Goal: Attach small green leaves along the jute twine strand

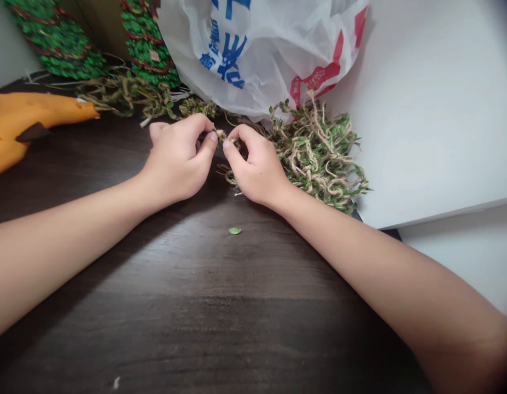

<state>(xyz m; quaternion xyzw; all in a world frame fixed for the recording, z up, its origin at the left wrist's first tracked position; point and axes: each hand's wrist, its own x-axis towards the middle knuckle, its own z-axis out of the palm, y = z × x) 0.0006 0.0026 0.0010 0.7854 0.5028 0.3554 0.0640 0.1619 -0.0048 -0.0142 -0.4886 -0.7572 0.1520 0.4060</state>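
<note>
My left hand and my right hand meet over a dark wooden table, fingertips pinched together on a strand of jute twine with small green leaves. The strand runs right into a tangled heap of the same leafy twine lying just beyond my right hand. More of the leafy twine trails off to the left behind my left hand. A single loose green leaf lies on the table in front of my hands.
A white plastic bag with blue and red print stands behind the hands. An orange glue gun lies at the far left. Two green sequined cones stand at the back left. A white board leans at the right.
</note>
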